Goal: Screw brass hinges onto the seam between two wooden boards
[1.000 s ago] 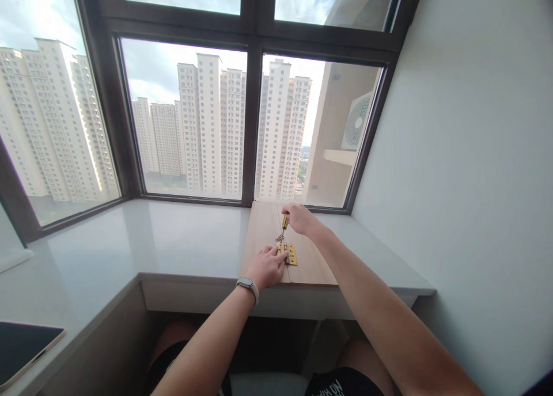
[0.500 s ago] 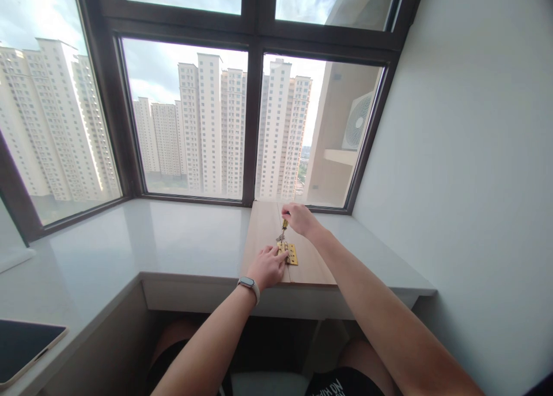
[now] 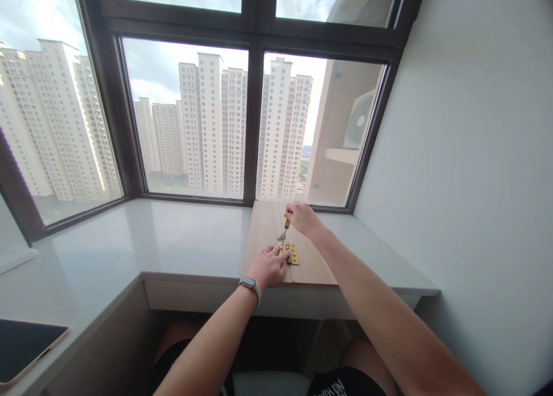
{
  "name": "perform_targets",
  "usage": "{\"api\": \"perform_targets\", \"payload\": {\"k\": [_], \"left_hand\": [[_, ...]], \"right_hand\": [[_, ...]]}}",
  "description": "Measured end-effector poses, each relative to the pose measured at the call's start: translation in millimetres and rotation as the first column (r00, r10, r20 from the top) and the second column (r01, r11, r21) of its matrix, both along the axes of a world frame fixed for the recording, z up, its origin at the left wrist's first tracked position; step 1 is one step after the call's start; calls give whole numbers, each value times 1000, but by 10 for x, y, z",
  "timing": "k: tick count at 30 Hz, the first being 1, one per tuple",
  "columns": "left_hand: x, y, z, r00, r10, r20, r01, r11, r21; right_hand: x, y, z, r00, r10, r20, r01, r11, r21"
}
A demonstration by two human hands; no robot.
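A brass-coloured hinge [image 3: 294, 254] lies on light wooden boards [image 3: 265, 226], across the seam between them. My left hand [image 3: 268, 266] rests on the hinge's left side with its fingers spread, pressing it and covering part of it. My right hand [image 3: 301, 218] is closed round the handle of a screwdriver [image 3: 287, 223] with a yellow and dark handle. The screwdriver stands nearly upright, its shaft pointing down to the hinge's upper left part; my left fingers are close to its tip. A small heap of screws [image 3: 281, 238] lies just behind the hinge.
The boards lie on a white window ledge [image 3: 190, 234] with a front edge above my legs. A dark-screened tablet [image 3: 28, 347] lies at the far left. Dark-framed windows [image 3: 253, 119] stand behind, and a white wall [image 3: 453, 154] rises on the right.
My right hand and the screwdriver have shifted very slightly, with the handle's grip turned a little. My left hand stays on the hinge. The whole view has drifted slightly.
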State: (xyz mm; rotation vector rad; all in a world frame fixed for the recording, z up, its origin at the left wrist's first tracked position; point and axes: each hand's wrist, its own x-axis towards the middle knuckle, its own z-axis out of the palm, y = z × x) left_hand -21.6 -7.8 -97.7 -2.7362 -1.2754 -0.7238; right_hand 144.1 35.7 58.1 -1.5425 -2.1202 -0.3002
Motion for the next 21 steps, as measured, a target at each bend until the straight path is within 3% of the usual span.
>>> {"api": "perform_targets", "payload": {"k": [6,13,21], "left_hand": [[-5,-5,2,1000,1,4,-1,1000,1],[-5,-2,7,1000,-2,1,2,1000,-12],[-5,-14,23,1000,-8,1,8,1000,-10]], "right_hand": [[25,-11,-21,997,72,-26,-71,997,31],[27,-9,-7,994,106,-37,-108,993,-46],[-24,-15,10,1000,-7,-27,7,1000,-13]]}}
